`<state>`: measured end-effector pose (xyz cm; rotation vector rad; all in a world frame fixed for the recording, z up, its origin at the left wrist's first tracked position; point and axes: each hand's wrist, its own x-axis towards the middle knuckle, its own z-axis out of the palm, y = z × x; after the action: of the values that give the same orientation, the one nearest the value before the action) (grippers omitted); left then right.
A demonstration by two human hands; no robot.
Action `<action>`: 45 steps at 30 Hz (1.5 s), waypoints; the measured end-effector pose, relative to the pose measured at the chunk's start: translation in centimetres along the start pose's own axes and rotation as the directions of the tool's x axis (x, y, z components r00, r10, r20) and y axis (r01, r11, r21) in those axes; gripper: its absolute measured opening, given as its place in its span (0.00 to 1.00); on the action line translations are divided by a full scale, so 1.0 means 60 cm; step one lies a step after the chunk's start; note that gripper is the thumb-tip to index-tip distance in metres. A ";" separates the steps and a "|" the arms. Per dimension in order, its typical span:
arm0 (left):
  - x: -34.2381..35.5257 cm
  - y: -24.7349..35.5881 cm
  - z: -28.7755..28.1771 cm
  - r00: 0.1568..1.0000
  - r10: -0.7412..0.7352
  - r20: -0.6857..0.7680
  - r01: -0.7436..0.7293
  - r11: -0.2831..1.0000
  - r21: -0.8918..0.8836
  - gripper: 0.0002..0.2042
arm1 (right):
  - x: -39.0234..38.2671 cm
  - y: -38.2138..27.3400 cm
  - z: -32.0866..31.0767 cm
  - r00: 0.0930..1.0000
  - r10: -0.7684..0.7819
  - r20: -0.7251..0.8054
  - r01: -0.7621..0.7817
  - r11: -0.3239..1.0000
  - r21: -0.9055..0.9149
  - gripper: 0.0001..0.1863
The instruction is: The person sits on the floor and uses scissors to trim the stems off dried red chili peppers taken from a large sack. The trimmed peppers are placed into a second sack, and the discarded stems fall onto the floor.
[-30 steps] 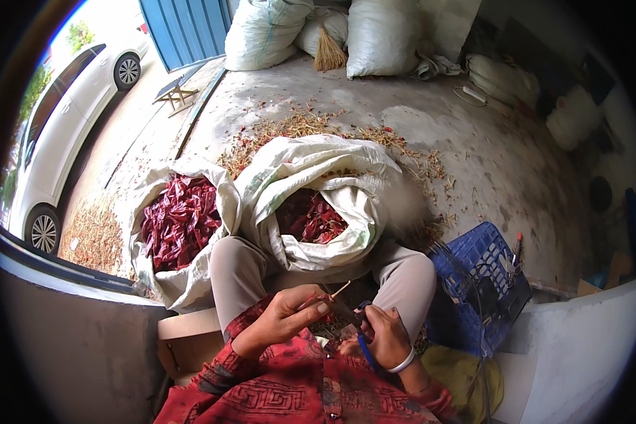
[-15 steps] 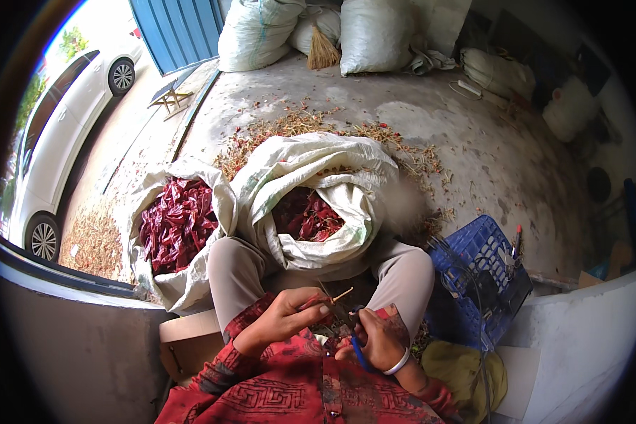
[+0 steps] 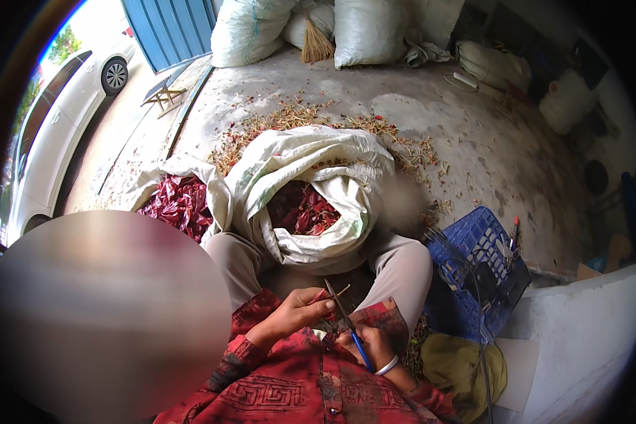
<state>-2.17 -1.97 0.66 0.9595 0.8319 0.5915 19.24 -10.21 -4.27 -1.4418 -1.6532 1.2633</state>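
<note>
My left hand (image 3: 295, 312) pinches a dried red chili pepper (image 3: 321, 296), of which only a small part shows between the fingers. Its pale stem (image 3: 343, 290) sticks out to the right. My right hand (image 3: 377, 345) is wrapped round a pair of scissors (image 3: 361, 349) with blue handles. The dark blades point up and to the left, right beside the stem; whether they touch it I cannot tell. Beyond my knees stands a white woven sack (image 3: 258, 180) with a rolled rim and red chilies (image 3: 305, 210) inside. A second open sack (image 3: 220, 192) on the left holds darker red chilies (image 3: 180, 205).
A blue plastic crate (image 3: 466, 244) with cables stands on the right, near an olive cloth (image 3: 463, 367). Stem scraps (image 3: 283, 126) litter the concrete floor round the sack. Full white sacks (image 3: 371, 32) and a broom (image 3: 316, 44) are at the back. A blurred patch hides the lower left.
The scissors have turned so their blades point more upward, and my right hand sits slightly lower. The left hand still pinches the chili. A blurred patch now covers the lower left.
</note>
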 end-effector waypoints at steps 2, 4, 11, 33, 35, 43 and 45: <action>0.002 0.003 0.002 1.000 0.014 0.018 -0.014 1.000 0.016 0.12 | 0.000 0.011 0.008 1.000 -0.024 0.009 0.022 0.983 0.181 0.25; 0.004 0.008 0.004 0.999 0.034 0.034 -0.036 0.997 0.065 0.11 | 0.007 0.000 -0.012 0.997 -0.063 0.040 0.058 0.992 0.109 0.26; 0.004 -0.003 -0.006 0.999 0.000 0.053 -0.001 1.000 0.003 0.12 | 0.020 -0.032 -0.032 0.975 0.064 0.213 -0.096 0.985 0.142 0.28; -0.096 -0.004 -0.410 0.595 0.120 -0.795 -0.778 0.333 -0.533 0.21 | 0.044 -0.006 0.015 0.937 0.193 0.293 -0.330 0.768 0.549 0.34; -0.090 -0.007 -0.405 0.637 0.158 -0.754 -0.744 0.382 -0.548 0.20 | 0.046 -0.005 0.017 0.936 0.203 0.289 -0.335 0.770 0.543 0.33; -0.099 0.004 -0.445 0.592 0.207 -0.779 -0.806 0.150 -0.573 0.27 | 0.054 -0.003 0.018 0.943 0.188 0.274 -0.306 0.813 0.496 0.33; -0.099 0.011 -0.478 0.466 -0.071 -0.882 -0.866 0.168 -0.471 0.30 | 0.051 -0.004 0.019 0.944 0.190 0.269 -0.304 0.818 0.488 0.33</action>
<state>-29.21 7.22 -5.81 -0.3469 0.6575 1.9620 17.44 -7.55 -4.87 -1.2294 -1.1162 1.8969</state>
